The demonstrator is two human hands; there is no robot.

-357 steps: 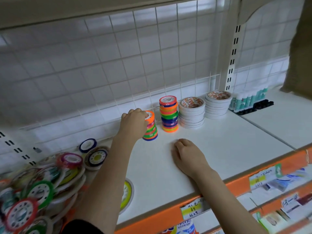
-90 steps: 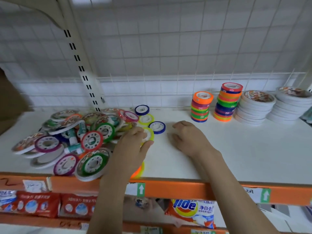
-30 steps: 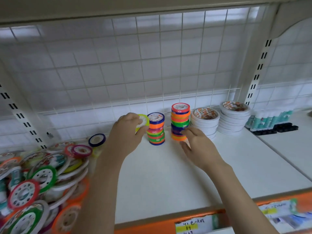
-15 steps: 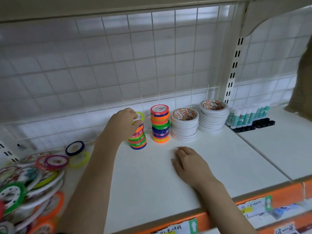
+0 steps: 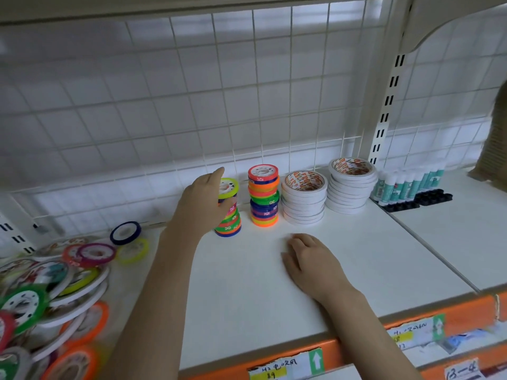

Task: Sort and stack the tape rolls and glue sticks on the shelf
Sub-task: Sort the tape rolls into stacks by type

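Now the step in hand looks like seating the yellow-green plastic tape roll (image 5: 228, 187) on top of the left stack of small coloured tape rolls (image 5: 229, 218), which stands at the back of the white shelf (image 5: 247, 292), just beside a taller stack of small coloured rolls with a red one on top (image 5: 263, 195). To do it well, the top roll wants centring over the ones beneath, since the left stack leans a little and a sideways nudge could tip it toward its neighbour. A light touch from the side, squaring the column, would serve better than pressing down hard.

The left hand (image 5: 203, 204) is at that stack with its fingers (image 5: 218, 174) fairly straight and loosely spread; the forefinger reaches up behind the yellow-green roll and the thumb lies against the stack's side. It seems to steady the rolls rather than grip them, though how much contact there is I cannot tell. The right hand (image 5: 310, 261) rests palm down on the shelf, well in front of the stacks, fingers loosely curled and holding nothing.

Further right stand two stacks of wide white tape rolls (image 5: 304, 198), then a row of white and teal glue sticks (image 5: 406, 185). A loose heap of unsorted coloured tape rolls (image 5: 55, 283) lies at the left end of the shelf.
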